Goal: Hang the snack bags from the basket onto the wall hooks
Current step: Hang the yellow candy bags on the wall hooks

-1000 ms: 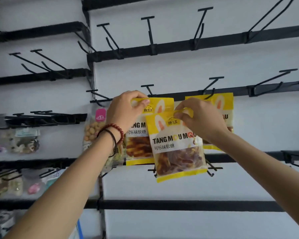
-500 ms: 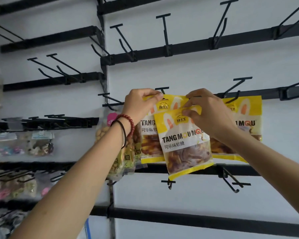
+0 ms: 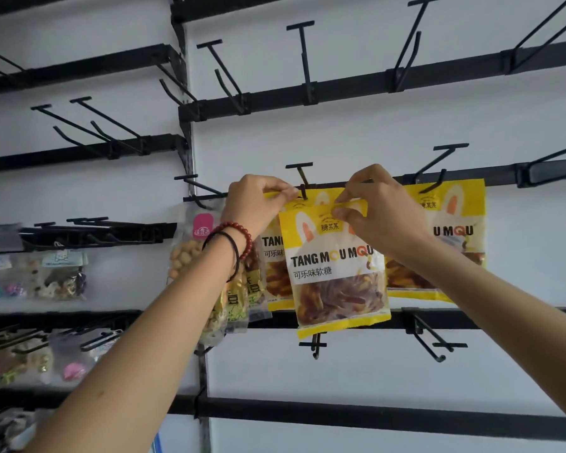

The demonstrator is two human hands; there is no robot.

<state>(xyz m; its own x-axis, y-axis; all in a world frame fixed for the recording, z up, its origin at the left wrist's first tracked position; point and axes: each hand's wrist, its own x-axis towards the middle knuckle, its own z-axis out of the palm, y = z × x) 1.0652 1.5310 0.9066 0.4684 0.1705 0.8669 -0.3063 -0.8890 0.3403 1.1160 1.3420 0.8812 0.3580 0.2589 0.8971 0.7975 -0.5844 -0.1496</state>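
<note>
Front bag top is being pinched by right hand, rear bag by left hand; hole best aligned squarely with hook.

Front candy bag, pinched by the right hand, now raised nearer the wall hook beside the fingertips of the left hand

front yellow plastic snack bag: "TANG MOU MQU", "可乐味软糖"
right yellow plastic snack bag: "U MQU"
rear yellow bag: "TANG"
</note>
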